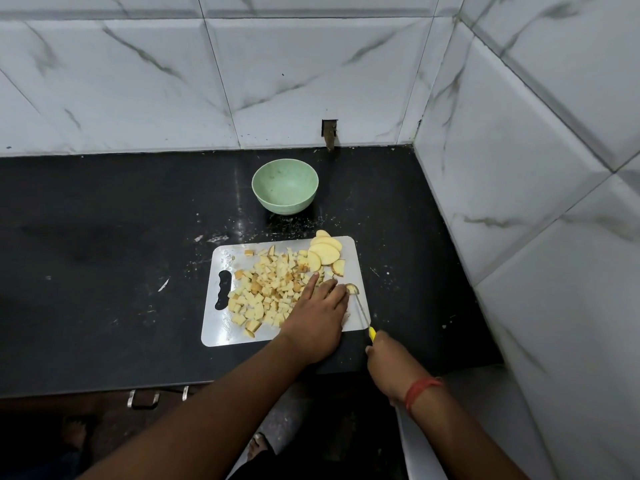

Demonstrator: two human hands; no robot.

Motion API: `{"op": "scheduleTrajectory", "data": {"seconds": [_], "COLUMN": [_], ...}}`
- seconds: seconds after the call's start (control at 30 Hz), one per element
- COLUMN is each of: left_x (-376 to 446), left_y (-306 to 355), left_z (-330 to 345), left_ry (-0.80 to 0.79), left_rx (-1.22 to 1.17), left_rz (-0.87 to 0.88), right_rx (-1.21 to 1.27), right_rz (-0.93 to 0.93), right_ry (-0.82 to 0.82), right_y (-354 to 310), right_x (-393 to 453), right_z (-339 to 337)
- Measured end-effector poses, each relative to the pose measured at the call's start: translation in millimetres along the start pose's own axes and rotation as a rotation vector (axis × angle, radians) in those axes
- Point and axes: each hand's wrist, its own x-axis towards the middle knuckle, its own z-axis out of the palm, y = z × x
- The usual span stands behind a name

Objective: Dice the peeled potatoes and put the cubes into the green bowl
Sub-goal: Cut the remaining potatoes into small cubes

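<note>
Our right hand [386,358] grips the knife [363,315]; our left hand [320,315] pins a potato piece [352,289] on the board [221,336] beside the cubes [268,292]. Fingertips sit near the blade, risking a nick. Green bowl [284,186] waits empty on the worktop [104,237].

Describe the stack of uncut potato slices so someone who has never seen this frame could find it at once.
On the black counter lies a white cutting board, in front of the green bowl. The potato slices sit at the board's far right corner, one overhanging the edge. Unlike the small cubes heaped across the board's middle, they are large, pale, flat ovals overlapping each other.
</note>
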Motion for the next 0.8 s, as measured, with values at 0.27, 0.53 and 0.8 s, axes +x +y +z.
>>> {"op": "scheduleTrajectory", "data": {"seconds": [0.27,0.53,0.8], "left_x": [-2,-1,0], "left_y": [3,1,2], "left_z": [-7,-10,-10], "left_ry": [-0.086,-0.104,-0.113], "left_rx": [-0.015,-0.047,-0.041], "left_rz": [-0.048,-0.072,-0.072], "right_rx": [0.091,-0.003,0.038], "right_rz": [-0.139,-0.047,-0.085], "right_ry": [0.16,0.062,0.057], "right_y": [8,-14,-16], "right_x": [-8,5,9], "right_z": [-3,-8,-4]}}
